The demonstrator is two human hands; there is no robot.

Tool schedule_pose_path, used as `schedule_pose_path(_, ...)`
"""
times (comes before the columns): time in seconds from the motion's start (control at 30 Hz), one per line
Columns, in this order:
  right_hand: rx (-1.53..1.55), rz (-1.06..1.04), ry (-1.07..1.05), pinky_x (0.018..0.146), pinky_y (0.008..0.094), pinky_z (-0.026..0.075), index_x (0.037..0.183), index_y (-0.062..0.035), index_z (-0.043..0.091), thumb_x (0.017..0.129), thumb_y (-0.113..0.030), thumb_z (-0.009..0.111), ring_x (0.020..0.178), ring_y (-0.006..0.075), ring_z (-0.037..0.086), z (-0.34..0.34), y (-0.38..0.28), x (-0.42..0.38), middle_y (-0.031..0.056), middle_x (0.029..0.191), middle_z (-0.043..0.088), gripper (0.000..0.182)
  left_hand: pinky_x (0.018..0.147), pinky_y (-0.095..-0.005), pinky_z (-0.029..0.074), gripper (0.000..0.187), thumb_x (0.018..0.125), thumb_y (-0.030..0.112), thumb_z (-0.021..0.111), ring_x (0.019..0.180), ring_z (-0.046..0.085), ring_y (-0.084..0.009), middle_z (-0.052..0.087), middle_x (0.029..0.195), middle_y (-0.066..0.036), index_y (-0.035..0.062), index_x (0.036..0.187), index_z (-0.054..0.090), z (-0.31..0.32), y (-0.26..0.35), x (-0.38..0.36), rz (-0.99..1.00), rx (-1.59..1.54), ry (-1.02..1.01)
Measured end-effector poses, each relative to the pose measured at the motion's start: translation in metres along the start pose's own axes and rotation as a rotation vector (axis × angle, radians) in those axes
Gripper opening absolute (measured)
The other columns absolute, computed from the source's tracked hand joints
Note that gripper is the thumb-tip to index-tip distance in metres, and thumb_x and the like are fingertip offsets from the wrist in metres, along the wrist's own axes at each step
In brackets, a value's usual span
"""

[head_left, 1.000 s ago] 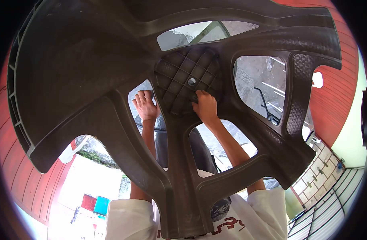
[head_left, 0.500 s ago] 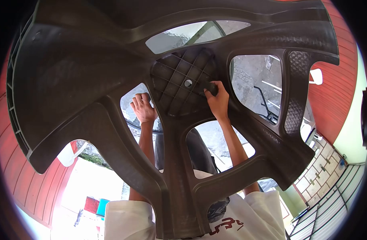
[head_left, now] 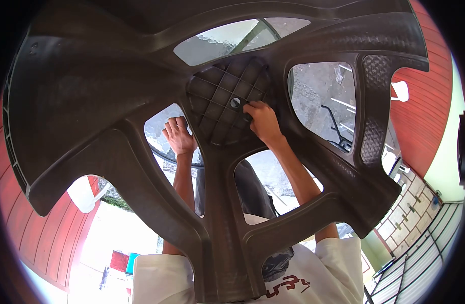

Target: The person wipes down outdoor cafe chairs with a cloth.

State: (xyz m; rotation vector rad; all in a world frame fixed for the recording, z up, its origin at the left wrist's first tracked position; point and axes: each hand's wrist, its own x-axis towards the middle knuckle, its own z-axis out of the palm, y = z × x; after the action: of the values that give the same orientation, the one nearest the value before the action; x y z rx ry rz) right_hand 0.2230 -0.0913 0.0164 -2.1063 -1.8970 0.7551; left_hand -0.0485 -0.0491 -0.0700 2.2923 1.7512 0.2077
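Observation:
A large dark brown moulded plastic part (head_left: 116,101) with broad spokes and cut-out openings fills most of the view. Its middle is a ribbed grid hub (head_left: 220,96) with a small round hole (head_left: 235,103). My left hand (head_left: 179,135) grips the rim of an opening just left of the hub. My right hand (head_left: 263,121) rests on the hub, its fingertips pinched right beside the hole, apparently on a small dark round piece (head_left: 247,112) that the fingers mostly hide. Both forearms reach toward the hub from white sleeves.
A red slatted wall (head_left: 425,116) lies right and lower left. There is a tiled wall (head_left: 410,215) and a metal grille (head_left: 420,273) at lower right. Gravel ground with a white chair (head_left: 400,91) shows through the openings. A dark seat-like object (head_left: 253,192) sits between my arms.
My right hand went right across the hub, showed a small dark round piece in its fingers, then came back to the centre hole. The plastic part shifted slightly. My left hand kept its grip.

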Motion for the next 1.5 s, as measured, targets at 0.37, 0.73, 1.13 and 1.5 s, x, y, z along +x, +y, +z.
schedule_pose_path(0.37, 0.208, 0.589, 0.216, 0.078, 0.0475, 0.055, 0.089, -0.0023, 0.074, 0.067, -0.005, 0.074, 0.081, 0.0411, 0.07, 0.014, -0.011, 0.005, 0.02, 0.079, 0.072, 0.022, 0.089, -0.0472, 0.035, 0.05, 0.087, 0.055, 0.059, 0.101, 0.05, -0.0348, 0.051, 0.105, -0.014, 0.0087, 0.105, 0.055, 0.012, -0.008, -0.005, -0.017, -0.031, 0.012)
schedule_pose_path(0.73, 1.593, 1.373, 0.6, 0.075, 0.0328, 0.061, 0.11, -0.0032, 0.068, 0.085, -0.015, 0.078, 0.09, 0.0225, 0.072, 0.061, 0.0, -0.001, 0.0066, 0.102, 0.071, 0.029, 0.09, -0.0472, 0.035, 0.047, 0.087, 0.051, 0.061, 0.102, 0.049, -0.0345, 0.05, 0.106, -0.014, 0.0089, 0.106, 0.055, 0.015, -0.01, -0.005, -0.008, -0.006, 0.014)
schedule_pose_path(1.13, 0.189, 0.412, 0.44, 0.079, 0.0419, 0.054, 0.103, -0.0042, 0.074, 0.072, 0.002, 0.071, 0.09, 0.0358, 0.069, -0.009, 0.002, 0.015, 0.0154, 0.089, 0.07, 0.031, 0.088, -0.0472, 0.037, 0.031, 0.086, 0.025, 0.059, 0.102, 0.051, -0.0341, 0.052, 0.108, -0.014, 0.0048, 0.108, 0.054, 0.002, -0.001, -0.001, -0.006, 0.003, 0.001)
schedule_pose_path(1.5, 0.129, 0.433, 0.312, 0.074, 0.0433, 0.058, 0.092, 0.001, 0.076, 0.068, -0.001, 0.072, 0.078, 0.0393, 0.07, -0.001, 0.01, 0.027, 0.0192, 0.086, 0.071, 0.024, 0.089, -0.0466, 0.035, 0.046, 0.087, 0.051, 0.061, 0.102, 0.049, -0.0343, 0.05, 0.105, -0.013, 0.0095, 0.107, 0.054, 0.012, -0.009, -0.003, -0.011, -0.016, 0.006)
